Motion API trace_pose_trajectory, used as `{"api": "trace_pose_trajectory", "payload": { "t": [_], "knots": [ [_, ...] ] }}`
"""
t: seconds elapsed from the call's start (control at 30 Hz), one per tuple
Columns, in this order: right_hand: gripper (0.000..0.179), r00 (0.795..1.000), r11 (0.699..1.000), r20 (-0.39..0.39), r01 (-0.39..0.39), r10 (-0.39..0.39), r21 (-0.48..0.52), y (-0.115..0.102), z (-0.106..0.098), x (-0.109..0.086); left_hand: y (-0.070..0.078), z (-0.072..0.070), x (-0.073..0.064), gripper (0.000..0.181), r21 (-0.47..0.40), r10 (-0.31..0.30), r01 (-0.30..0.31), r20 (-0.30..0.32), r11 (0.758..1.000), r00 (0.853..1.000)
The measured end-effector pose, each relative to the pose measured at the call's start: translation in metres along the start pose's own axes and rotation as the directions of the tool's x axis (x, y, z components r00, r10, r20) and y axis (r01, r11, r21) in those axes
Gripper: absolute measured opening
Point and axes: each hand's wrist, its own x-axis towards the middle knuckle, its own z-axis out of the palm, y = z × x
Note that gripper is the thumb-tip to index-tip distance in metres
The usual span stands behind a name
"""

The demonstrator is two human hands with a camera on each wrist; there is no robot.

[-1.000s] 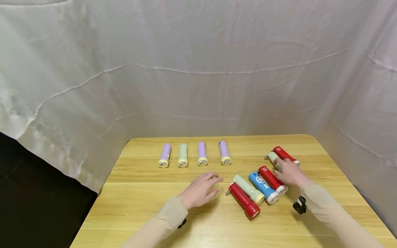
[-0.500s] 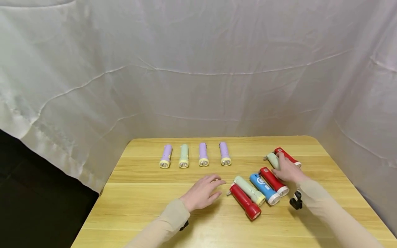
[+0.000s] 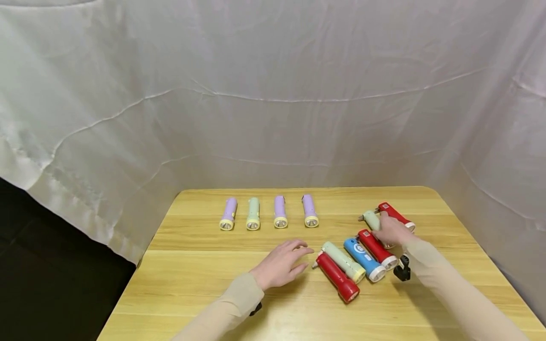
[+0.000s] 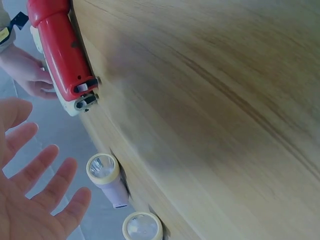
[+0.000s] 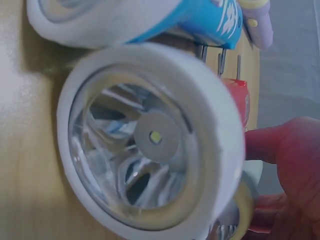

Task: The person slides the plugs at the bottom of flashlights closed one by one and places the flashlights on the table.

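At the right of the table, my right hand [image 3: 391,228] grips a light green flashlight [image 3: 371,219] from above. Its cream rim [image 5: 246,202] shows beside the fingers in the right wrist view. A red flashlight [image 3: 394,215] lies just beyond that hand. Nearer to me are a second red flashlight [image 3: 377,248], a blue one [image 3: 364,259], another light green one [image 3: 343,260] and a plain red one [image 3: 337,277], side by side at a slant. My left hand [image 3: 281,264], holding nothing, hovers left of the plain red flashlight with fingers spread, as the left wrist view also shows.
Along the back stands a spaced row: a purple flashlight [image 3: 228,213], a light green one [image 3: 253,213] and two more purple ones, lenses facing me. Pale curtains [image 3: 298,142] hang behind and beside the wooden table [image 3: 192,293].
My right hand has shifted slightly left with the light green flashlight, widening the gap to the far red one. My left hand has drifted a little to the right.
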Motion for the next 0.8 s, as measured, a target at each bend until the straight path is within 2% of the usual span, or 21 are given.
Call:
{"api": "trace_pose_trajectory", "payload": {
  "t": [0.2, 0.5, 0.8],
  "knots": [
    [0.062, 0.999, 0.999, 0.022, -0.038, 0.038, 0.015, 0.004, 0.000, 0.004, 0.000, 0.000, 0.001, 0.042, 0.012, 0.014, -0.014, -0.014, 1.000, 1.000],
    [0.038, 0.997, 0.993, 0.031, -0.066, 0.063, 0.097, 0.013, 0.008, 0.009, -0.001, 0.002, 0.002, 0.041, 0.006, 0.024, -0.023, -0.024, 1.000, 0.999],
    [0.037, 0.996, 0.989, 0.023, -0.092, 0.090, 0.116, 0.013, 0.009, 0.010, -0.001, 0.001, 0.002, 0.041, 0.001, 0.009, -0.009, -0.023, 1.000, 1.000]
  ]
}}
